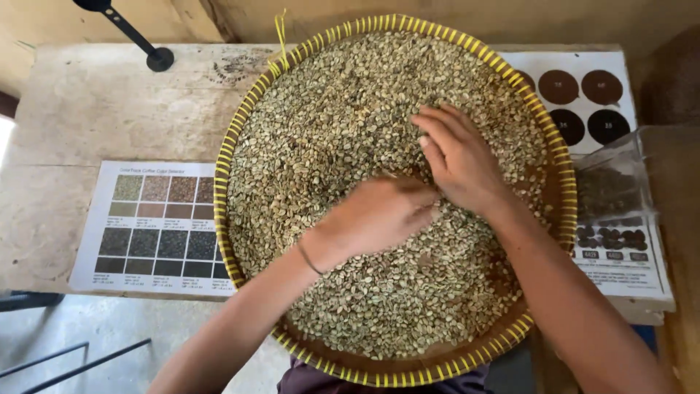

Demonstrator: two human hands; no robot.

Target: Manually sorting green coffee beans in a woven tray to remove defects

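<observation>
A wide round woven tray [567, 191] with a yellow-banded rim rests on a worn table and is heaped with pale green coffee beans [343, 109]. Both hands lie on the beans near the tray's middle. My left hand [379, 215] is palm down with its fingers curled into the beans, and a thin band circles its wrist. My right hand [459, 157] sits just right of it, fingers pointing left and pressed together on the beans. The fingertips of the two hands meet. Whether either hand pinches single beans is hidden.
A printed colour chart of bean samples [154, 226] lies left of the tray. Another chart with dark round swatches [587, 102] lies at the right, under a clear plastic bag of dark beans [609, 191]. A black stand base [159, 58] sits at the table's back left.
</observation>
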